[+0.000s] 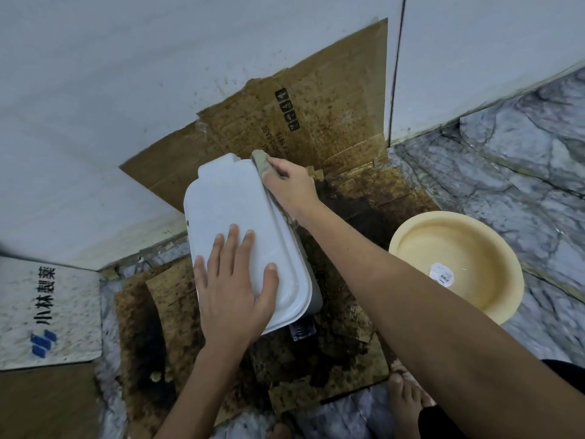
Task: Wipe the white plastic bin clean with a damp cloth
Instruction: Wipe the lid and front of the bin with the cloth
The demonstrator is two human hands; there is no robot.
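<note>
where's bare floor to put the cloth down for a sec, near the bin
Bare grey marbled floor lies right of the stained brown cardboard sheet, between the wall and the round yellow plastic basin. The basin itself looks empty. It is crowded at the white plastic bin, under the left hand and the right hand with the grey-green cloth.

Under the flat left hand (232, 291) lies the smooth white plastic bin lid (234, 210), faintly glossy with a soft sheen. The right hand (291, 188) holds a grey-green cloth (262, 163), limp and matt, against the lid's far edge. Below both hands spreads brown corrugated cardboard (335, 115), rough, matt and darkly stained. Right of the right forearm sits a round cream plastic basin (493, 248), smooth and dull, on veined grey stone floor (522, 172).
</note>
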